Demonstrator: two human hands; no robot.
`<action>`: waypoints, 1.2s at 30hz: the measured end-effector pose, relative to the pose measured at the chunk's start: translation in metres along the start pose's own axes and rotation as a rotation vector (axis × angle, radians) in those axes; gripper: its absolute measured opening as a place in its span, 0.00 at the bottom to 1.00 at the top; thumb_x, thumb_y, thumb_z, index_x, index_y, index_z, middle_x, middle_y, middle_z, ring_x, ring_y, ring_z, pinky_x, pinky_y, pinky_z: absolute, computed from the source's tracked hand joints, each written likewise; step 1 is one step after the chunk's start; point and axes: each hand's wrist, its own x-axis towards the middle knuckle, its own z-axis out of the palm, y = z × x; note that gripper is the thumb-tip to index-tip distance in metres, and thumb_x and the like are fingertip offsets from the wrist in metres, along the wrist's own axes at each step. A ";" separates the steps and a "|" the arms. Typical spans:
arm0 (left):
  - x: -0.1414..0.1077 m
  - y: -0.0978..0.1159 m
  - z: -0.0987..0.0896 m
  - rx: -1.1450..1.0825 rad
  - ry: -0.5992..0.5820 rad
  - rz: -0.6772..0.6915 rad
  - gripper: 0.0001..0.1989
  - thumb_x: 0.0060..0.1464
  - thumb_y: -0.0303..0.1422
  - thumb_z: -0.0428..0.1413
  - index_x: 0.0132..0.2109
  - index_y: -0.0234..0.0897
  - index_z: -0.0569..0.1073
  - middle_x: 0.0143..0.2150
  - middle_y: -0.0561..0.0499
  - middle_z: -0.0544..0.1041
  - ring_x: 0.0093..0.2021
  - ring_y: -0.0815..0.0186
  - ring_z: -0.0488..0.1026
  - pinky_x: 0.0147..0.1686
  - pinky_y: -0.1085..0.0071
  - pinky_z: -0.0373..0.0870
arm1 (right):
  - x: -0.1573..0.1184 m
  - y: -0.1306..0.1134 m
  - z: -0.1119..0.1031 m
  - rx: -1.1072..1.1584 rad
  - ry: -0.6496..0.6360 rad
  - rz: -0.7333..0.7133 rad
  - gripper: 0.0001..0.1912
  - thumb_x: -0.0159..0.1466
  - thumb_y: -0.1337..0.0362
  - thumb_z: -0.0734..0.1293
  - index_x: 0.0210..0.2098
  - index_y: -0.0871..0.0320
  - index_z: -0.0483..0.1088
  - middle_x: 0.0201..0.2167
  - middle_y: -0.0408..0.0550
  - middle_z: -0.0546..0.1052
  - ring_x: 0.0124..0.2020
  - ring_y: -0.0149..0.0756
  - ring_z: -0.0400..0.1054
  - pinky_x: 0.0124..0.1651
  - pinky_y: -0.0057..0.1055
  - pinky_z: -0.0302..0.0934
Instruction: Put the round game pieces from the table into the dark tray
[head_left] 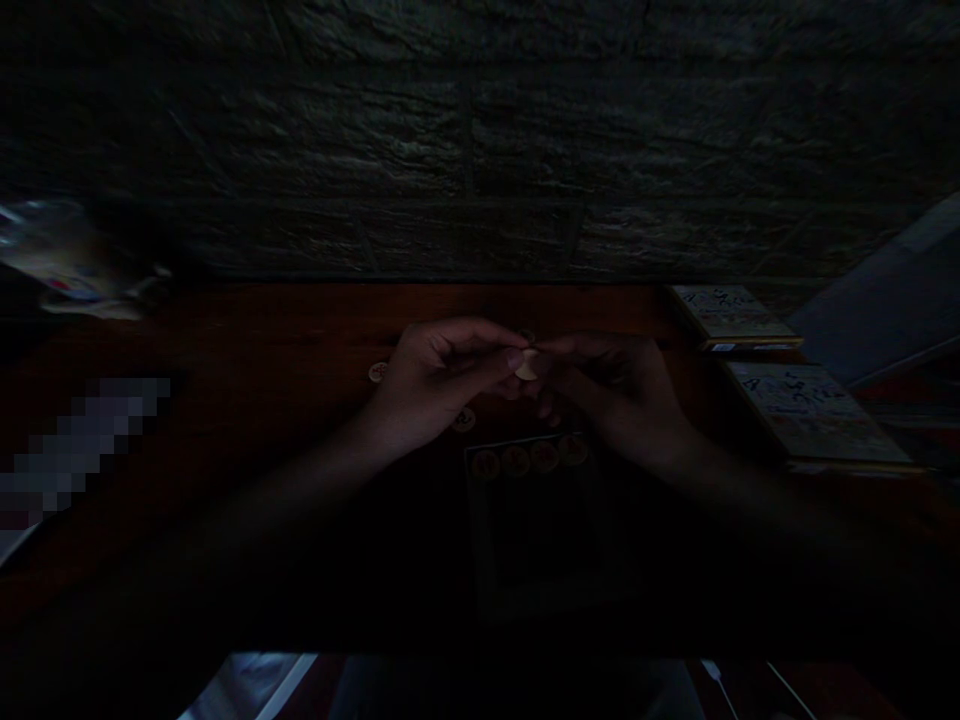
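Between the fingertips of both hands is a pale round xiangqi piece [529, 365], its visible side plain. My left hand [450, 372] pinches it from the left, and my right hand [611, 385] grips it from the right. Below them lies a dark shallow box [474, 530] with a row of several red-marked xiangqi pieces [515, 460] along its far edge. One loose red-marked piece [379, 372] sits left of my left hand, partly covered by it. Another loose piece [464, 419] with a dark mark rests below that wrist, and a further one [527, 337] shows just behind the fingers.
Two flat printed boxes [735, 312] [817, 410] lie on the right of the wooden table [285, 330]. A stone-patterned wall [465, 150] rises behind it. At the far left stands a whitish plastic-wrapped object [82, 260], with a blurred-out item [82, 450] nearer. The scene is very dim.
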 end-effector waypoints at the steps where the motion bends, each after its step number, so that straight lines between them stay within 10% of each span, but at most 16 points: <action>1: 0.000 0.000 0.000 -0.005 0.006 -0.005 0.10 0.59 0.37 0.69 0.45 0.36 0.84 0.41 0.47 0.87 0.39 0.61 0.86 0.44 0.65 0.84 | -0.001 0.000 0.000 0.006 0.001 -0.001 0.12 0.63 0.55 0.79 0.39 0.57 0.84 0.29 0.43 0.83 0.23 0.27 0.74 0.24 0.21 0.69; 26: 0.000 0.002 0.001 -0.268 -0.109 -0.187 0.10 0.60 0.38 0.69 0.44 0.36 0.85 0.48 0.45 0.86 0.45 0.60 0.84 0.47 0.66 0.83 | 0.001 0.010 -0.013 -0.489 0.011 -0.498 0.18 0.62 0.67 0.79 0.52 0.50 0.81 0.37 0.43 0.77 0.36 0.35 0.74 0.37 0.32 0.69; 36: 0.002 0.003 0.003 -0.337 -0.058 -0.222 0.09 0.58 0.33 0.69 0.44 0.34 0.84 0.44 0.45 0.86 0.41 0.61 0.85 0.45 0.66 0.83 | -0.002 0.001 -0.011 -0.516 0.015 -0.376 0.15 0.66 0.57 0.77 0.51 0.49 0.81 0.39 0.45 0.80 0.34 0.37 0.74 0.36 0.35 0.70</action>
